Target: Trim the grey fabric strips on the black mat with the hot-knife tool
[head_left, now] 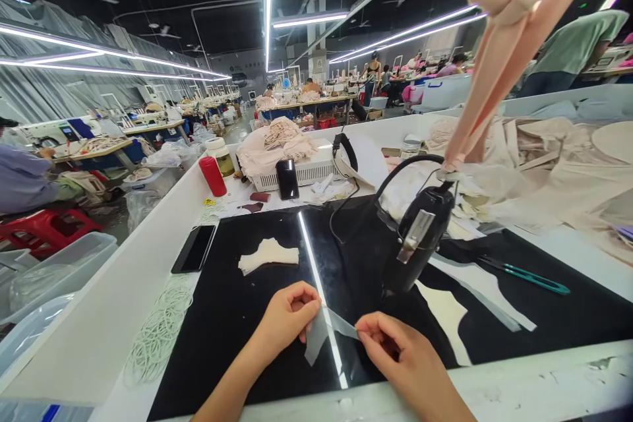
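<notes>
My left hand (287,316) and my right hand (395,349) are both pinched on a thin strip of sheer pale fabric (326,330), held just above the black work mat (237,316) near the table's front edge. The strip bends between my fingers, one end hanging down to the left. A black hanging iron-like tool (420,231) dangles on a cord right behind my right hand. A small stack of cream fabric pieces (270,255) lies on the mat behind my left hand.
A phone (194,248) lies at the mat's left edge, with a coil of white elastic (158,330) beside it. Teal snips (529,275) rest at right. A red bottle (212,175), a white basket of fabric (297,171) and heaps of beige cloth (544,165) sit farther back. Other people work at distant tables.
</notes>
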Demonstrator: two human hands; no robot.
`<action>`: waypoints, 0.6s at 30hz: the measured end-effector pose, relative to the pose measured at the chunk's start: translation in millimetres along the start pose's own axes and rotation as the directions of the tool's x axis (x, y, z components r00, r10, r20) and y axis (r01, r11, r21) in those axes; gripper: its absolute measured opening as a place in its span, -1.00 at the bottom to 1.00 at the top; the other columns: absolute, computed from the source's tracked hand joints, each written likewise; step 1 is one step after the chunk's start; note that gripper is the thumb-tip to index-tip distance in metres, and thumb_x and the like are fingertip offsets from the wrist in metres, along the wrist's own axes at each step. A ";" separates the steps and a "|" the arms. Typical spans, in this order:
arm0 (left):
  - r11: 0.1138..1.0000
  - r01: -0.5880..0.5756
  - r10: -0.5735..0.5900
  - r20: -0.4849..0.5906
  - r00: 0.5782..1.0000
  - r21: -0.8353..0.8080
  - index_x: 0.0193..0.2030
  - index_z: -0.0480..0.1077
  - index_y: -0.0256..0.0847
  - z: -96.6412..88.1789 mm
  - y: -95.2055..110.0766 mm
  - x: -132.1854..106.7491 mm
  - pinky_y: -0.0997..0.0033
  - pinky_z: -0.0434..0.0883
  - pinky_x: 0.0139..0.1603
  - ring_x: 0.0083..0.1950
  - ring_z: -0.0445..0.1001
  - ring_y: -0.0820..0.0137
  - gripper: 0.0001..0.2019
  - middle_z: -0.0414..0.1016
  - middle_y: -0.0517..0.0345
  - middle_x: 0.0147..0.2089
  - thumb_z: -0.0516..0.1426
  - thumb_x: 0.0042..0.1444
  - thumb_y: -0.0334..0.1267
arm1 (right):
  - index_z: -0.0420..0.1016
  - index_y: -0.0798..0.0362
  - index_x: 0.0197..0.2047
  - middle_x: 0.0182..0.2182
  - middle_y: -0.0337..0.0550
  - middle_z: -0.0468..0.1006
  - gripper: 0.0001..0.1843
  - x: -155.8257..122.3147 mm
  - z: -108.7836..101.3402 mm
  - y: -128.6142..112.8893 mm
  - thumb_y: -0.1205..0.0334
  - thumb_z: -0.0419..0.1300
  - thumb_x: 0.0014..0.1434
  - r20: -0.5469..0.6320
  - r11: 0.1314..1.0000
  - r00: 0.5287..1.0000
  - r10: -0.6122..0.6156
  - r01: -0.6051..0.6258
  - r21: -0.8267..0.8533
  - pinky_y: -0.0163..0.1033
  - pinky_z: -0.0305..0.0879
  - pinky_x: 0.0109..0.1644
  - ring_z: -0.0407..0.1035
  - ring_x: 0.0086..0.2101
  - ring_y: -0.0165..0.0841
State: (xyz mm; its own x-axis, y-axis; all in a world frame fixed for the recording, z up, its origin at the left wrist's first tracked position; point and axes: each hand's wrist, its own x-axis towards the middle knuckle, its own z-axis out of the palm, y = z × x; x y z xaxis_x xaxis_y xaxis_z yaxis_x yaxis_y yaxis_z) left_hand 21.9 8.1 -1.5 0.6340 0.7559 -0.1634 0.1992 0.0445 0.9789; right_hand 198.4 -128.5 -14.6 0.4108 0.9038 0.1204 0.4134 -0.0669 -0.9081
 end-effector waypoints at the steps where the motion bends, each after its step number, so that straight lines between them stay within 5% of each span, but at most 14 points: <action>1: 1.000 -0.005 0.005 -0.012 1.000 0.024 -0.29 0.43 -0.26 -0.1 -0.8 0.3 0.54 0.29 -0.62 -0.58 0.29 0.52 -0.69 0.32 0.28 -0.47 0.23 0.08 0.00 | 0.56 -0.11 -0.44 -0.53 -0.27 0.49 -0.79 0.8 1.8 3.5 0.07 0.21 0.19 -0.003 0.999 0.999 -0.032 0.032 -0.016 -0.25 0.20 -0.42 0.31 -0.51 -0.32; 4: 0.994 -0.041 0.048 -0.068 0.997 0.098 -0.22 0.50 -0.25 -0.5 -2.3 0.1 0.47 0.41 -0.48 -0.51 0.40 0.46 -0.71 0.39 0.23 -0.42 0.20 0.12 -0.03 | 0.56 -0.12 -0.36 -0.45 -0.25 0.55 -0.81 3.9 5.3 15.1 0.11 0.18 0.27 0.019 0.985 0.989 -0.146 0.147 -0.093 -0.23 0.31 -0.36 0.40 -0.48 -0.30; 9: 0.934 -0.203 0.264 -0.185 0.946 0.295 -0.15 0.57 -0.11 -7.7 -7.7 -3.0 0.34 0.52 -0.12 -0.07 0.52 0.25 -0.76 0.53 0.06 -0.03 0.15 0.21 -0.06 | 0.60 -0.12 -0.14 -0.23 -0.15 0.66 -0.84 3.6 -6.4 22.4 0.12 0.19 0.33 0.021 0.939 0.963 -0.269 0.267 -0.218 -0.14 0.48 -0.10 0.57 -0.23 -0.18; 12: 0.851 -0.255 0.379 -0.202 0.903 0.458 -0.16 0.59 -0.06 -13.8 -14.7 -2.4 0.33 0.53 -0.10 -0.11 0.55 0.26 -0.74 0.56 0.08 -0.04 0.10 0.28 -0.04 | 0.59 -0.12 -0.13 -0.22 -0.16 0.65 -0.80 3.1 -29.9 24.4 0.06 0.15 0.39 -0.018 0.920 0.969 -0.245 0.226 -0.319 -0.19 0.49 -0.16 0.56 -0.26 -0.23; 18: 0.812 -0.278 0.430 -0.204 0.880 0.513 -0.16 0.60 -0.03 -15.4 -22.1 0.6 0.39 0.56 -0.15 -0.09 0.59 0.24 -0.72 0.60 0.12 -0.07 0.11 0.27 0.02 | 0.58 -0.07 -0.18 -0.24 -0.10 0.65 -0.64 19.6 -103.6 50.9 -0.05 0.04 0.43 -0.219 0.863 0.955 -0.201 0.067 -0.500 -0.13 0.45 -0.18 0.53 -0.27 -0.18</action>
State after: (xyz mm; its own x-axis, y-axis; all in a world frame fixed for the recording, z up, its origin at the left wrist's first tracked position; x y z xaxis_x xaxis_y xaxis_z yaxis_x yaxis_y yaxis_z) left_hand 6.3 17.6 -21.3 0.4911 0.8171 0.3020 0.3684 -0.5089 0.7780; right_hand 311.6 -158.0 -16.9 0.4868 0.7838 0.3855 0.7911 -0.2086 -0.5750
